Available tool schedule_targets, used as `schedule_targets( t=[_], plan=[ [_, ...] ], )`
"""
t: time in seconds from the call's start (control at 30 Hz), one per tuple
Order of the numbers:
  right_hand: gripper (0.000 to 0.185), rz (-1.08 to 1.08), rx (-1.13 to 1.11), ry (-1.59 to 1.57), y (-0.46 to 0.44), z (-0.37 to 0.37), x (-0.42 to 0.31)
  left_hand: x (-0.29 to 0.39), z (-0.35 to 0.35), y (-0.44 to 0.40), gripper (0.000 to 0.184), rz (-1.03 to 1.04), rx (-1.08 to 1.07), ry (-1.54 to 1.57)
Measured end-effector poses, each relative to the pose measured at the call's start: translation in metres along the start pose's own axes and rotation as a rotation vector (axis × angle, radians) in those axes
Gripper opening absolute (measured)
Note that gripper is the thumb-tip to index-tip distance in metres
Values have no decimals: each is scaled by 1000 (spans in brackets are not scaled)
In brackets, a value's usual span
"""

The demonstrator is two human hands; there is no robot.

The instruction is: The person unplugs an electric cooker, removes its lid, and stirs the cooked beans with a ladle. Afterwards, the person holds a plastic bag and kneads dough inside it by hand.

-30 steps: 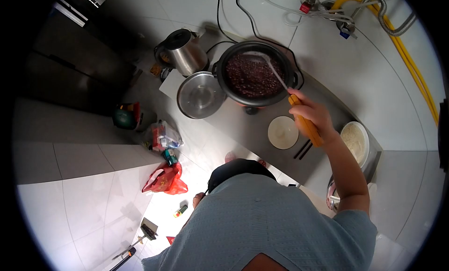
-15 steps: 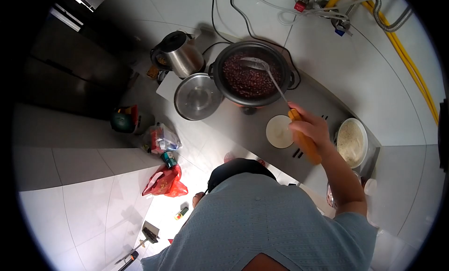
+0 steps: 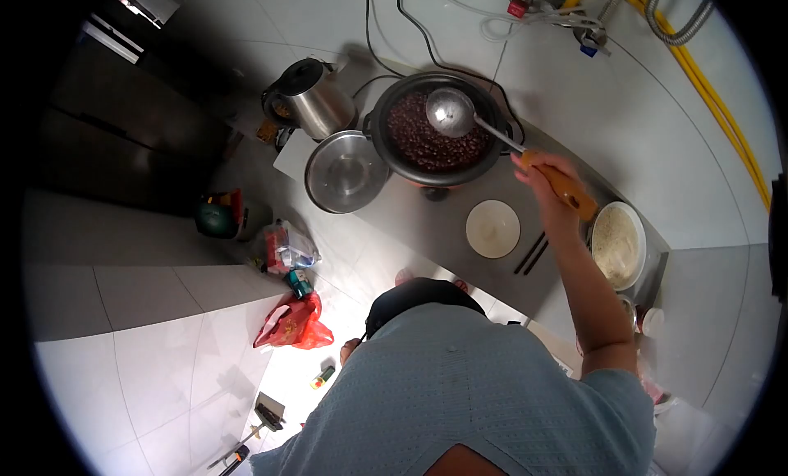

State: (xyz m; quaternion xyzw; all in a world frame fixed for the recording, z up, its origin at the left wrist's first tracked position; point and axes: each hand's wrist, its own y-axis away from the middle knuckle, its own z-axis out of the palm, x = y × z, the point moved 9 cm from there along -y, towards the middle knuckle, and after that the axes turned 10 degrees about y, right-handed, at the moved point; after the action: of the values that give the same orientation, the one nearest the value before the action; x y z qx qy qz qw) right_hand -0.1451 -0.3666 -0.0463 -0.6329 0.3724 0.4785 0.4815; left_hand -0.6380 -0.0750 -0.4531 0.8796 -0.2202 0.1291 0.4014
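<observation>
Orange-handled ladle (image 3: 499, 135) is grasped by the right grip (image 3: 548, 185), fingers wrapped round the handle, to the near right of the dark pot (image 3: 435, 179). Ladle's metal head is held over the pot, above dark red, bean-like contents (image 3: 414, 144); whether they are touched cannot be told. Left grip (image 3: 349, 351) is located well apart from the pot, on its near left, low by the body and partly hidden; whether anything is clasped cannot be told.

Pot is set on the grey surface (image 3: 443, 238). Cream dish (image 3: 493, 229) is placed near the pot, on its near side. Dark chopsticks (image 3: 534, 254) are laid to the pot's near right; white bowl (image 3: 639, 230) with pale, grainy contents is positioned farther right of it. Steel basin (image 3: 345, 172) is located just left of the pot, metal kettle (image 3: 322, 107) farther left.
</observation>
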Motion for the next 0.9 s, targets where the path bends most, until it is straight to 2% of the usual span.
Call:
schedule_targets(
  t=[0.07, 0.17, 0.23, 0.3, 0.4, 0.47, 0.57, 0.63, 0.7, 0.73, 0.77, 0.8, 0.83, 0.9],
  plan=[
    [13, 2, 11, -47, 1, -2, 8, 7, -6, 3, 19, 31, 23, 35],
    [12, -27, 39, -117, 1, 2, -4, -4, -2, 2, 18, -84, -9, -33],
    [11, -55, 67, -136, 6, 1, -9, 8, -10, 12, 18, -46, 42, 7],
    [12, -117, -34, 48, 9, 9, -10, 7, -9, 10, 18, -33, 45, 16],
    [14, -148, -74, 117, 13, 12, -9, 2, -7, 6, 17, -42, 40, 23],
    [14, -130, -69, 64, 14, 15, -12, -3, -6, 2, 17, -64, 30, 19],
    [13, -118, -75, 11, 15, 17, -12, -10, 1, -17, 15, 31, -24, -57],
    [13, -126, -88, 9, 16, 18, -10, -11, -6, -25, 15, -64, -29, 21],
    [12, 24, 9, -148, 16, 10, 6, 25, -42, -22, 15, 12, 37, 1],
    [12, 24, 10, -149, 14, 8, 7, 39, -56, -24, 16, 53, 138, 51],
    [12, 39, 9, -176, 11, 5, 9, 51, -70, -34, 16, 166, 178, 90],
    [14, 55, 9, -204, 9, 4, 10, 84, -96, -29, 17, 329, 307, 71],
    [14, 53, 9, -207, 9, 4, 8, 126, -123, -21, 16, 406, 417, 54],
    [14, 122, 120, -208, 9, -3, 10, 193, -161, -12, 14, 665, 542, 56]
  ],
)
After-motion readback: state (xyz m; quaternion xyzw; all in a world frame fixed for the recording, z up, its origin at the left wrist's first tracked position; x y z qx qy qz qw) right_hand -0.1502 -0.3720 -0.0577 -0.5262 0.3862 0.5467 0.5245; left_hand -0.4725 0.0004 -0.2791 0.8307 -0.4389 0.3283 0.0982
